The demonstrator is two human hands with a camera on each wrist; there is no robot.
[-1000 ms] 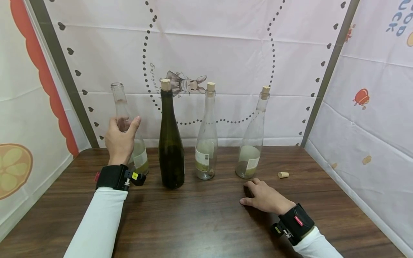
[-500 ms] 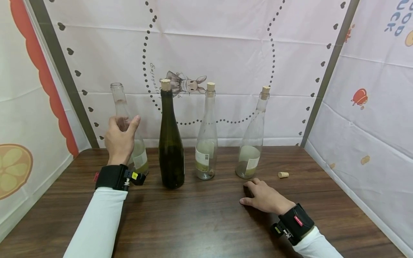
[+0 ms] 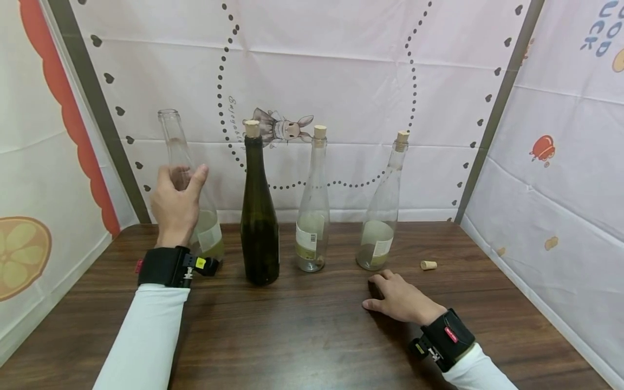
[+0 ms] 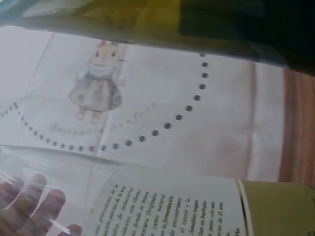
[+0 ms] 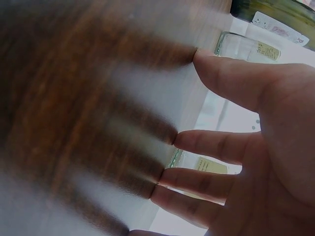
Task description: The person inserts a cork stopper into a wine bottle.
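Observation:
My left hand (image 3: 176, 205) grips the neck of an uncorked clear glass bottle (image 3: 171, 134) at the left of the row, tilted a little to the left with its base just off the wooden table (image 3: 302, 330). In the left wrist view the bottle's printed label (image 4: 167, 209) fills the bottom, and fingertips (image 4: 29, 204) show through the glass. To its right stand a dark green bottle (image 3: 258, 216) and two clear bottles (image 3: 312, 206) (image 3: 382, 211), each corked. My right hand (image 3: 397, 298) rests flat on the table, fingers (image 5: 216, 147) spread. A loose cork (image 3: 428, 265) lies just right of it.
Printed fabric walls (image 3: 341, 81) close in the table at the back and on both sides. The table's front half is bare wood.
My left hand has lifted the uncorked bottle slightly and tipped it to the left. The right hand has stayed still on the table.

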